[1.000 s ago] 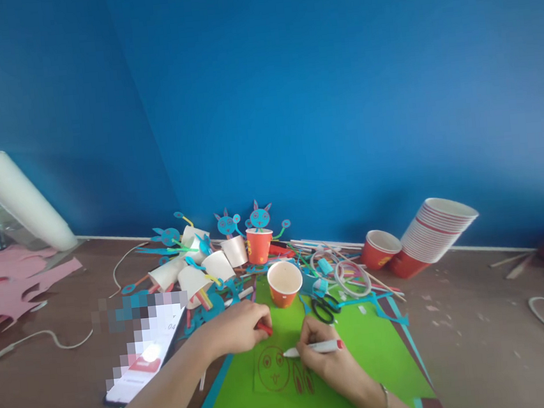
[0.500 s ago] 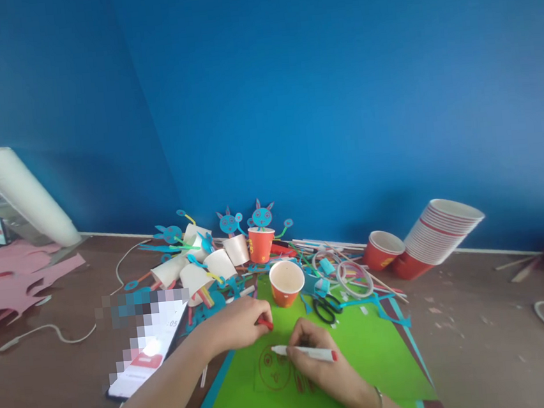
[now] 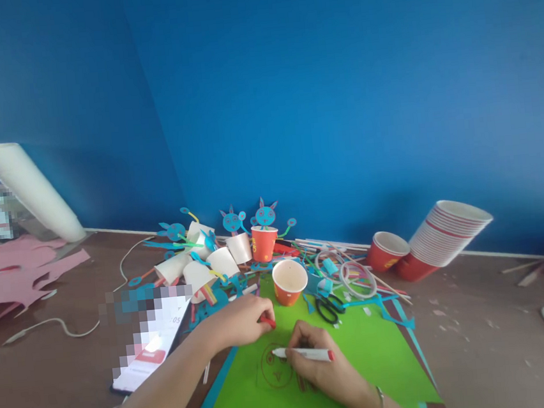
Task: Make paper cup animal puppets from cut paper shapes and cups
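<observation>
My right hand grips a white marker with a red end, its tip at the eye area of a round face drawing in red-brown lines. The drawing is on a green sheet, and the hand partly covers long, ear-like outlines beside it. Closed around a small red marker cap, my left hand rests on the sheet's upper left part. A red paper cup stands upright just beyond both hands. Black-handled scissors lie to its right.
Cup figures with blue cat faces crowd the back, several tipped over. Straws, tape rolls and blue scraps lie behind the sheet. A leaning cup stack is at right, a phone and pink sheets at left.
The whole view has shifted slightly, so most things sit a little further right. Both hands keep their grips, and the marker tip stays around the drawn eyes.
</observation>
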The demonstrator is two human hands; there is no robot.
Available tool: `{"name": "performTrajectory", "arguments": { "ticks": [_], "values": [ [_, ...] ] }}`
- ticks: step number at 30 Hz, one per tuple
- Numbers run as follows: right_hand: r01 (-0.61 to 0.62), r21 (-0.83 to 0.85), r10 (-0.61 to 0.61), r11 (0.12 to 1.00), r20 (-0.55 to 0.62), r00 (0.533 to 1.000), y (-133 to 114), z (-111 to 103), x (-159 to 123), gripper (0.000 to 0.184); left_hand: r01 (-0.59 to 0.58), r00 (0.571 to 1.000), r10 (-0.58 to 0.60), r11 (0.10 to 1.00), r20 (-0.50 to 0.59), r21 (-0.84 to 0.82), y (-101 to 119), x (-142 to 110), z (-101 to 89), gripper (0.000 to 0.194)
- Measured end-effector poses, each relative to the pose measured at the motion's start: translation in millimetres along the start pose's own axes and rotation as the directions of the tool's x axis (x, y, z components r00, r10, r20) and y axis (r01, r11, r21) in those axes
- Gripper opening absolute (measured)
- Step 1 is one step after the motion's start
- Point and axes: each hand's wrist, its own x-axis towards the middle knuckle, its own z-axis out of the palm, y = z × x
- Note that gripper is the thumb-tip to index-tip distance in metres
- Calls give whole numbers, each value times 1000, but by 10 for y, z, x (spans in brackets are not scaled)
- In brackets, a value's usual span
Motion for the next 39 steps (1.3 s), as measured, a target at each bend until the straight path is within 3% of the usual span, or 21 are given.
{"name": "performTrajectory", "arguments": {
  "ticks": [7, 25, 39],
  "values": [
    [65, -2, -65, 998, -40, 997, 16, -8, 1, 21, -5, 1000, 5, 1000, 5, 5, 3, -7, 0, 16],
    [16, 27, -15, 1000, -13, 1000, 29, 15, -2, 29, -21, 1000, 21, 1000, 2, 5, -10, -2, 6, 16],
    [-6, 2, 6, 1000, -7, 1000, 16, 25, -8, 24, -14, 1000, 14, 1000, 12, 2, -5, -2, 5, 15]
  ]
}}
